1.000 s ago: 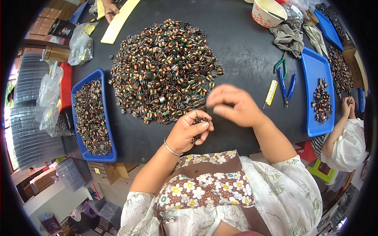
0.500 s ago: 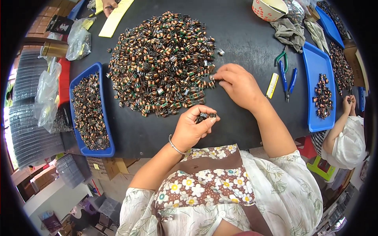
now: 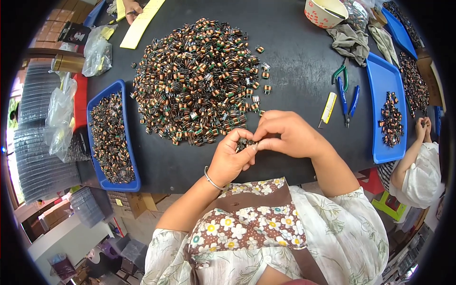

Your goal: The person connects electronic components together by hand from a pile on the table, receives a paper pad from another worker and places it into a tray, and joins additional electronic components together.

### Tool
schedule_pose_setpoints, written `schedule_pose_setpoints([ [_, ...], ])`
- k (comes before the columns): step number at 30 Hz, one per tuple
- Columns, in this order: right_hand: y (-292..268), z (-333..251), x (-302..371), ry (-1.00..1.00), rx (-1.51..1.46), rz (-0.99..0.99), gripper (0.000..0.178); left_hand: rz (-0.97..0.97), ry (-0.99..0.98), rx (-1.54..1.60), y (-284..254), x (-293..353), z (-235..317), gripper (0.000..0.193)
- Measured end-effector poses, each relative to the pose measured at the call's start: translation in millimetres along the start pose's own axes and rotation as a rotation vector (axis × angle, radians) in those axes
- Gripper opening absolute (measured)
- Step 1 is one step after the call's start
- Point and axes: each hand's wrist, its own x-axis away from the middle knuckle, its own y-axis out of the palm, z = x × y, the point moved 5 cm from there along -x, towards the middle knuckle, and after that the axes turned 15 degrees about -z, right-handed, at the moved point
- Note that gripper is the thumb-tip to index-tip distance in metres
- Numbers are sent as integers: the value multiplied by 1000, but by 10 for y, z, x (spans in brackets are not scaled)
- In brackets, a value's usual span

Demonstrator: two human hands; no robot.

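Note:
Close to the table's front edge, my left hand (image 3: 231,154) is curled around a small bunch of copper-wound coils (image 3: 243,144), dark pins showing between thumb and fingers. My right hand (image 3: 287,135) meets it there, thumb and forefinger pinched on a coil at the bunch's right edge; the fingers mostly hide that piece. Beyond both hands lies a large heap of the same coils (image 3: 194,80), copper, black and green. A few loose coils (image 3: 267,89) are scattered along the heap's right side.
Coils fill a blue tray (image 3: 133,166) at left; another blue tray (image 3: 385,78) at right holds a small cluster. Between lie blue-handled pliers (image 3: 354,99), green-handled pliers (image 3: 339,71) and a yellow-white strip-shaped tool (image 3: 327,109). Another person's hand (image 3: 132,12) touches yellow paper (image 3: 140,28).
My right hand has moved from the heap's right edge back toward me, to the coils in my left hand. More loose coils lie apart at the heap's right side. My left hand barely moved.

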Motion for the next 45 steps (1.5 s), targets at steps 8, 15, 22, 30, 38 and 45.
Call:
schedule_pose_setpoints([
  [8, -260, 129, 36, 148, 63, 189, 8, 21, 32, 19, 11, 15, 30, 11],
  [15, -247, 217, 34, 283, 346, 187, 21, 11, 27, 64, 3, -6, 38, 12],
  [22, -260, 179, 31, 285, 344, 175, 29, 9, 25, 76, -12, 8, 61, 12],
  [30, -289, 143, 49, 278, 450, 151, 31, 258, 192, 21, -418, 477, 623, 16],
  [38, -310, 70, 23, 264, 429, 167, 28, 1110, 559, -755, -2159, 1935, 1799, 12],
  [45, -373, 131, 53, 401, 350, 89, 25, 974, 197, -1332, -2246, 1288, 2184, 30],
])
